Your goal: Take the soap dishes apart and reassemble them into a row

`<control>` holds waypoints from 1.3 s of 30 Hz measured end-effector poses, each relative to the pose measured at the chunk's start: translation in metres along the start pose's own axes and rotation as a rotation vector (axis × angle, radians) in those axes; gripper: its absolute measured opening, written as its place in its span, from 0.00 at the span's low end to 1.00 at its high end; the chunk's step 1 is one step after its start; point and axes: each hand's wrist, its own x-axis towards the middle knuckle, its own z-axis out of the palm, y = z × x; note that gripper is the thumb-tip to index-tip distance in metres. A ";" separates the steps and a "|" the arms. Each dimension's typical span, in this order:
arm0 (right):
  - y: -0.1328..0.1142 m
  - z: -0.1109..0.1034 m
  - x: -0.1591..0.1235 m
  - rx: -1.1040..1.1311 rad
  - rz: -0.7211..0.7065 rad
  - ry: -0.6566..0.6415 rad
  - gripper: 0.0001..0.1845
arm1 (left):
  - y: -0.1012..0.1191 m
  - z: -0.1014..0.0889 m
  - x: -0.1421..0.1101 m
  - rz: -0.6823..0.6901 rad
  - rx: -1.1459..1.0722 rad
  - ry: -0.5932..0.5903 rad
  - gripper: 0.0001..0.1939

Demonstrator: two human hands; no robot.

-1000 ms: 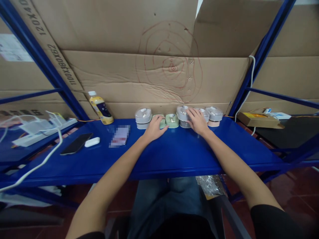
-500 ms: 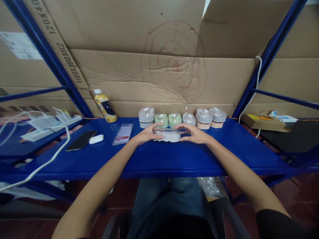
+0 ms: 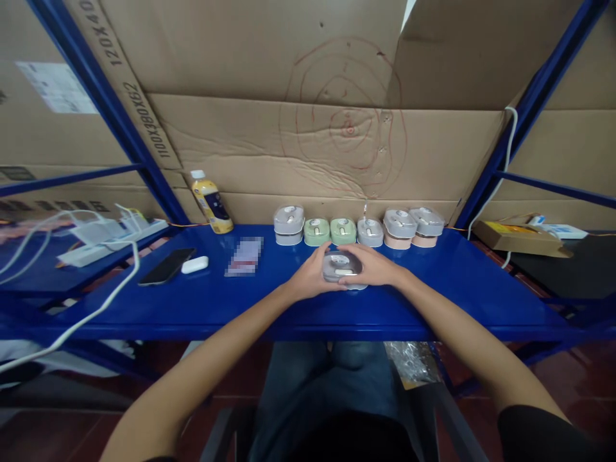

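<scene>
Between my two hands is a small lidded box [image 3: 341,262] with a clear top, its label and pale clasp facing me. My left hand [image 3: 312,274] grips its left side, the thumb along the near edge. From the right, my right hand [image 3: 373,265] closes round the other side. A whitish rim [image 3: 357,287] shows just below it; whether this is the same box's base I cannot tell. Behind stand two green boxes [image 3: 316,231] and a single grey box [image 3: 369,232]. Stacked boxes [image 3: 289,224] are on the left, with two grey-over-peach stacks [image 3: 400,228] on the right.
On the blue table [image 3: 308,314] to the left lie a dark phone [image 3: 167,267], a white earbud case [image 3: 195,265] and a blurred-out flat item [image 3: 244,256]. A yellow bottle [image 3: 212,202] stands at the back left. Cardboard [image 3: 240,141] walls the rear.
The box has tilted so that its top now faces me, and both hands have closed in around it. The view has shifted slightly; the row of boxes behind stays put.
</scene>
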 end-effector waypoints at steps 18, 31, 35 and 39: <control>0.058 -0.039 -0.009 0.062 0.248 0.407 0.28 | -0.015 -0.025 0.004 0.056 0.090 0.205 0.25; 0.050 -0.039 -0.008 0.069 0.204 0.474 0.29 | -0.012 -0.033 0.001 0.108 0.242 0.267 0.24; 0.045 -0.035 -0.008 0.067 0.177 0.437 0.29 | 0.000 -0.029 -0.006 0.199 0.328 0.002 0.21; 0.027 -0.027 -0.006 0.033 0.059 0.334 0.30 | 0.001 -0.021 -0.007 0.200 0.285 -0.063 0.21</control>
